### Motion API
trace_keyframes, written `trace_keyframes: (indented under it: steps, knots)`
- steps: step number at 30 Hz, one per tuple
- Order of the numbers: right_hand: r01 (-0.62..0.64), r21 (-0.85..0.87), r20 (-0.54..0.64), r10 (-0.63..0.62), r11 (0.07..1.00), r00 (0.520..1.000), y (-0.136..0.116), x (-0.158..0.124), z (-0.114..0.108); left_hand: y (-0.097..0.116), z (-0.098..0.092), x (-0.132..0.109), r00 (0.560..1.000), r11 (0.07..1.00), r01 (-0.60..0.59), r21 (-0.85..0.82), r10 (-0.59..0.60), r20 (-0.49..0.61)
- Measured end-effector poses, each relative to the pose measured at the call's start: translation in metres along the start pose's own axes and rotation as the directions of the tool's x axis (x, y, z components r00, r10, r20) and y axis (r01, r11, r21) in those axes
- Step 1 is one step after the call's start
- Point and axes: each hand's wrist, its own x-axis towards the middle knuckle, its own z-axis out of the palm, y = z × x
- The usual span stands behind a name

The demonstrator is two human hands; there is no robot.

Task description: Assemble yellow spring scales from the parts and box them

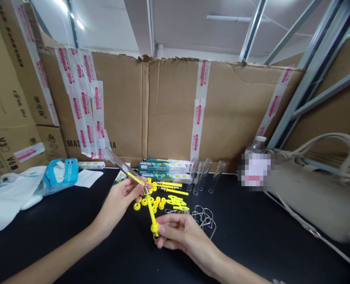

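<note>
My left hand [123, 199] is closed, with thumb and fingers pinching the lower end of a slanted clear tube [118, 162] that has a yellow piece inside it. A metal collar [146, 191] shows at the tube's mouth. From there a yellow rod [151, 211] runs down toward me. My right hand [189, 234] grips the rod's lower end, its thumb beside a yellow ring-shaped cap [154, 227]. A small metal loop peeks out under that cap. Just beyond my hands lie several loose yellow caps [137, 206] and yellow slotted parts [176, 200].
Yellow rods with metal ends [175, 191] lie before stacked printed boxes [165, 167]. Clear tubes [213, 177] stand upright to their right, with bent metal wires [204, 217] nearer. A bottle [256, 163] and handbag [319, 189] sit right; a blue tissue pack [60, 173] lies left.
</note>
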Motion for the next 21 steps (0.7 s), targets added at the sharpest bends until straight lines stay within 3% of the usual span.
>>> trace_keyframes:
  steps: [5, 21]
  knots:
    - [0.0, -0.003, -0.01, 0.0, 1.0, 1.0, -0.001, -0.001, 0.0, -0.004, 0.002, -0.002, 1.0, 1.0, 0.005, 0.028, -0.005, -0.004]
    - [-0.008, 0.085, -0.06, 0.013, 0.996, 0.998, -0.002, -0.002, -0.004, -0.022, 0.005, -0.006, 0.989, 0.991, -0.045, 0.129, 0.026, 0.145]
